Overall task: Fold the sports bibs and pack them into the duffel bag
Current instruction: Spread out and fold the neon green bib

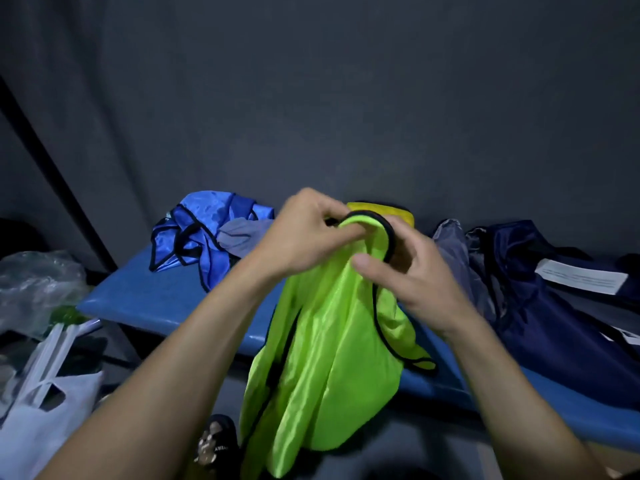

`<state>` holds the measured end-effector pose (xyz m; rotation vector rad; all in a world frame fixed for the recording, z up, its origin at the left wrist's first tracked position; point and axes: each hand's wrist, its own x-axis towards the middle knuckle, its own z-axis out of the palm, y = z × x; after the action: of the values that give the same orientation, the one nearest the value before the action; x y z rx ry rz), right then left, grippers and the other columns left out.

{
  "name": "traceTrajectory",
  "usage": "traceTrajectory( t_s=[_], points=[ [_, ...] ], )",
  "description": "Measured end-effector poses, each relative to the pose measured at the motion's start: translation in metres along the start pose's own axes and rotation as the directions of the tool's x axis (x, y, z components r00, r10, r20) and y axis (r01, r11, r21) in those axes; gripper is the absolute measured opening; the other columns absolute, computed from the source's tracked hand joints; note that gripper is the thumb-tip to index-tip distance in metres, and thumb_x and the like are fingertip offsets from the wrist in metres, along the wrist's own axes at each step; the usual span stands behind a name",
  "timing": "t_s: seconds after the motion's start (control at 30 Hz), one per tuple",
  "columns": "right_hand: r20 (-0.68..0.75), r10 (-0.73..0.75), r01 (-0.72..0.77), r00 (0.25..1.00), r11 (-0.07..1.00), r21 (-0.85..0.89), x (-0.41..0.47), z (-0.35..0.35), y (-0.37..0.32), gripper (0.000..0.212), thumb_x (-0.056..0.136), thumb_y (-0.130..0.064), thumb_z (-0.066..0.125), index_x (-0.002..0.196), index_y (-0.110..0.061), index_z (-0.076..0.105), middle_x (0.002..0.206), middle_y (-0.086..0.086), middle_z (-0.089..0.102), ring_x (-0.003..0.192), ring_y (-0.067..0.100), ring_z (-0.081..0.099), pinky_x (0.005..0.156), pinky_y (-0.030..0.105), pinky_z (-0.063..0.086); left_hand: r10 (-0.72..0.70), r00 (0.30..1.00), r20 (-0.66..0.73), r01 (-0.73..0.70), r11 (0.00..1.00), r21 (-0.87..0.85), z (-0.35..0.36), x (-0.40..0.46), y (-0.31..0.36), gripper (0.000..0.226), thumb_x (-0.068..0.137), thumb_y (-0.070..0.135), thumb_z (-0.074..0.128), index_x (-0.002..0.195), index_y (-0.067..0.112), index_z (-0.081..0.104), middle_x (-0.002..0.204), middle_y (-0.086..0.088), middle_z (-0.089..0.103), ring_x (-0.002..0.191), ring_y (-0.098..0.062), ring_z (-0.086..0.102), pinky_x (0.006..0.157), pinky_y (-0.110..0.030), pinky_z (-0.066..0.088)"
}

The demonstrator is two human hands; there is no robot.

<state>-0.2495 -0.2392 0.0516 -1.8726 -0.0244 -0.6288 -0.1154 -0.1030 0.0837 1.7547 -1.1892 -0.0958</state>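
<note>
Both bare forearms reach forward and converge, raised at mid-frame; the left hand [304, 233] curls its fingers in a pinch. The right hand [412, 275] sits just beside it, thumb extended leftward, fingers bent.

We count one lime-green mesh bib [325, 344] before the blue padded bench [166, 299], and on that bench one crumpled blue bib [204, 233], one yellow bib [384, 209] and one navy duffel bag [540, 306].

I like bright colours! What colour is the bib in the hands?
Neon green bib with black edging, seen in the head view.
</note>
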Motion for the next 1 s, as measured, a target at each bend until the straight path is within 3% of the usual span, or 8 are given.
traceTrajectory(
  t_s=[0.1,0.17,0.3,0.43,0.57,0.7,0.87,1.0],
  points=[
    [-0.190,-0.040,0.024,0.981,0.996,-0.084,0.005,0.016,0.004,0.022,0.090,-0.028,0.072,0.105,-0.013,0.069,0.096,0.001,0.073,0.088,0.024,0.069,0.079,0.042,0.056,-0.083,0.995,-0.057,0.081,0.996,-0.038,0.005,0.000,-0.002,0.033,0.081,0.043,0.071,0.069,0.011,0.071,0.059,0.001,0.040,0.057,-0.013,0.031,0.052,-0.029,0.026],
    [-0.232,-0.031,0.008,0.972,0.995,-0.098,0.009,0.012,0.011,0.006,0.094,-0.016,0.067,0.090,-0.013,0.070,0.078,-0.009,0.067,0.070,0.012,0.060,0.066,0.029,0.049,-0.118,0.993,-0.015,0.115,0.985,-0.130,-0.003,-0.003,-0.004,0.032,0.084,0.044,0.075,0.078,0.012,0.076,0.062,-0.003,0.049,0.062,-0.014,0.037,0.058,-0.031,0.030],
    [-0.351,0.022,-0.017,0.936,1.000,0.017,0.016,-0.005,0.010,0.022,0.091,-0.002,0.057,0.088,-0.019,0.071,0.081,-0.011,0.068,0.075,0.003,0.059,0.070,0.023,0.046,-0.161,0.985,0.068,0.174,0.934,-0.311,-0.023,-0.007,-0.008,0.010,0.087,0.025,0.078,0.092,0.017,0.079,0.095,-0.004,0.077,0.089,-0.009,0.064,0.091,-0.033,0.047],
    [-0.444,0.118,-0.098,0.888,0.993,0.067,0.016,-0.024,0.010,0.018,0.097,-0.014,0.055,0.088,-0.018,0.070,0.079,0.005,0.060,0.072,0.022,0.049,0.067,0.039,0.040,-0.252,0.968,0.014,0.235,0.879,-0.414,-0.038,-0.007,-0.019,0.014,0.084,0.022,0.078,0.097,0.017,0.079,0.096,-0.017,0.069,0.088,-0.023,0.060,0.084,-0.037,0.042],
    [-0.147,0.098,-0.084,0.984,0.992,0.099,0.008,-0.016,-0.015,0.014,0.089,-0.021,0.060,0.085,-0.018,0.073,0.081,0.003,0.064,0.074,0.019,0.057,0.069,0.033,0.046,-0.275,0.961,-0.016,0.246,0.886,-0.394,-0.033,-0.007,-0.015,0.015,0.097,0.014,0.067,0.111,0.015,0.073,0.077,-0.011,0.064,0.078,-0.024,0.056,0.065,-0.027,0.045],
    [0.221,0.055,-0.129,0.974,0.932,0.339,0.000,-0.003,-0.046,0.018,0.085,-0.013,0.058,0.080,-0.007,0.074,0.079,0.011,0.066,0.073,0.018,0.062,0.067,0.026,0.048,-0.233,0.969,0.077,0.244,0.885,-0.397,-0.030,-0.006,-0.006,0.016,0.100,0.018,0.061,0.110,0.019,0.073,0.085,0.003,0.068,0.080,-0.014,0.057,0.075,-0.033,0.043],
    [-0.168,0.021,-0.072,0.986,0.952,-0.298,0.011,0.010,-0.026,0.016,0.092,-0.023,0.069,0.085,-0.012,0.078,0.103,0.000,0.064,0.100,0.003,0.061,0.082,0.024,0.044,-0.180,0.980,0.083,0.198,0.881,-0.430,-0.022,-0.006,-0.002,0.020,0.099,0.008,0.060,0.110,0.017,0.074,0.097,-0.013,0.072,0.087,-0.020,0.060,0.074,-0.028,0.049],
    [-0.106,0.032,-0.069,0.994,0.926,-0.370,0.013,0.014,-0.018,0.041,0.084,-0.039,0.063,0.082,0.001,0.071,0.089,0.012,0.066,0.093,0.011,0.061,0.081,0.038,0.048,-0.090,0.990,0.104,0.124,0.915,-0.384,-0.018,-0.008,-0.004,0.019,0.097,0.004,0.064,0.115,0.006,0.069,0.087,-0.017,0.072,0.081,-0.015,0.061,0.076,-0.021,0.050]
  ],
)
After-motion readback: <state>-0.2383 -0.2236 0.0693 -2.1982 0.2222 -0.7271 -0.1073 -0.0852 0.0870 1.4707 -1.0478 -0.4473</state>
